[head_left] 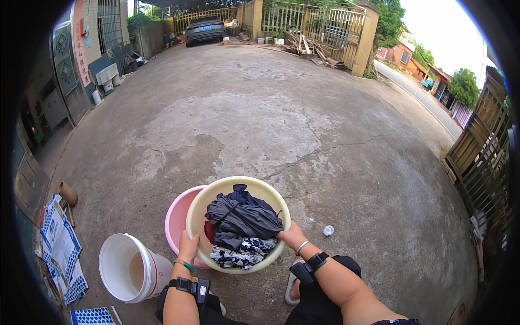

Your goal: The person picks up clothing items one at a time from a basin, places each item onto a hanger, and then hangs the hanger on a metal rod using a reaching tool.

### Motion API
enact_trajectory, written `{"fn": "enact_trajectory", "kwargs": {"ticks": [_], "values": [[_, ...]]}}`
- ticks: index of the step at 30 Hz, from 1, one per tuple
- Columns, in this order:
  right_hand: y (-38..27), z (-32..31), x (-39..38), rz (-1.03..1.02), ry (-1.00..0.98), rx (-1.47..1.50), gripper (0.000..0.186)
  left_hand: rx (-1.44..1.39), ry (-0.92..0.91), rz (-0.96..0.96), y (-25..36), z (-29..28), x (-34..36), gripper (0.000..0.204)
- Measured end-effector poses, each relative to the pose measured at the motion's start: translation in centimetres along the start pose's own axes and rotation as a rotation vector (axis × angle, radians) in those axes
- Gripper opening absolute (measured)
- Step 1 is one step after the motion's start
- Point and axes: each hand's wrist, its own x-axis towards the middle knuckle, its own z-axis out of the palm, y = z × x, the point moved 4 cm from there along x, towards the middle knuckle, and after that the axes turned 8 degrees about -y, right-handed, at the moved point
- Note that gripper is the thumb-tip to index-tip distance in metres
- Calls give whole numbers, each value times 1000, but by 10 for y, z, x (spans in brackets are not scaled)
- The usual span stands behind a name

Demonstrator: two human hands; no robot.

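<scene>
Between my two hands is a pale yellow basin [262, 189], gripped by the rim on opposite sides. Dark grey and navy clothes [244, 216] lie heaped in it, with a black-and-white patterned cloth [246, 253] at the near side and a bit of red cloth [209, 232] at the left. My left hand [187, 248] is closed on the lower left rim, my right hand [293, 236] on the right rim. Partly hidden behind the yellow basin is a pink basin [176, 216]. It cannot be told whether the two basins touch.
A white bucket [154, 273] with cloudy liquid stands to the left. Beyond it lie blue-and-white printed sacks [62, 244]. A small whitish round object [328, 231] rests on the cracked concrete [352, 179] at right. Far off are a parked car [205, 30], a wood pile [311, 47] and a gate [346, 30].
</scene>
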Motion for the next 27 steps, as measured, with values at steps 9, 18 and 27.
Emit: {"fn": "enact_trajectory", "kwargs": {"ticks": [9, 18, 27], "values": [[0, -1, -1, 15, 3, -9, 50, 3, 1, 2, 2, 0, -1, 30], [-10, -1, -8, 22, 26, 21, 50, 17, 9, 8, -2, -1, 1, 30], [-2, 0, -4, 22, 31, 0, 51, 15, -1, 16, -3, -1, 2, 30]]}}
